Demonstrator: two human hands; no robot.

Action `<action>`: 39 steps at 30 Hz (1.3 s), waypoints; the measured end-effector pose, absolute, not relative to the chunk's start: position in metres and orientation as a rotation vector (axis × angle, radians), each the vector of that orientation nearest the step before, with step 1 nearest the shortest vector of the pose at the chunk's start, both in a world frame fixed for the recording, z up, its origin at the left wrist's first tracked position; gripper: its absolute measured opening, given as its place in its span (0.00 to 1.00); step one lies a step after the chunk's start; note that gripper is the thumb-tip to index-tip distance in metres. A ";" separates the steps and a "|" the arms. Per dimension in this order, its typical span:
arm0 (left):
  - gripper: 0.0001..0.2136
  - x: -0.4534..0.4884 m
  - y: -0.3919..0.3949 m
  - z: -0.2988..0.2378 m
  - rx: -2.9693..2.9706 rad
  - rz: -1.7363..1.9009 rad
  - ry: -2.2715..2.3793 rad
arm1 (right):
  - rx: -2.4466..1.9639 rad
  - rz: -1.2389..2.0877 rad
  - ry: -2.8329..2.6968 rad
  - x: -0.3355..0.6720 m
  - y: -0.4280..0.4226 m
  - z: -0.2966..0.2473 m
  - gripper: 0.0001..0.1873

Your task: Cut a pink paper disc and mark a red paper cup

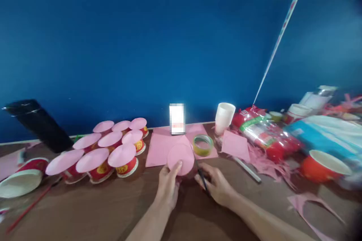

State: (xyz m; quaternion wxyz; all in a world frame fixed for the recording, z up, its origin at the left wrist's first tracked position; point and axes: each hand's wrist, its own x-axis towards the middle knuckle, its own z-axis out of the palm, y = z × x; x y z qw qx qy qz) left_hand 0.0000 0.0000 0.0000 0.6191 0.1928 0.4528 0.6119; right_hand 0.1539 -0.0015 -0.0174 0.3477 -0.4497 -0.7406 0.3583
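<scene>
Pink disc (pixel 181 159) mid-bench (pixel 113 211), the left hand (pixel 169 184) pinching its near rim in a closed grip. At three o'clock the right hand (pixel 216 185) is wrapped round a thin dark tool (pixel 202 177). Looks like capping; the next move needs that disc held steady. Capped cups (pixel 113 154) sit at nine o'clock.

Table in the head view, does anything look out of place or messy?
Yes. At far left one red cup lies tipped on its side, unlike the capped cups standing upside down. Pink paper scraps litter the right side.
</scene>
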 end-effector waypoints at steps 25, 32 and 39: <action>0.17 0.000 0.003 -0.004 0.513 1.400 1.004 | -1.106 1.020 -1.861 0.155 -0.005 -0.012 0.09; 0.16 0.001 0.004 -0.004 0.497 1.405 1.009 | -1.108 1.005 -1.865 0.155 -0.005 -0.013 0.10; 0.15 0.001 0.003 -0.003 0.486 1.429 0.997 | -1.124 1.038 -1.862 0.155 -0.005 -0.012 0.11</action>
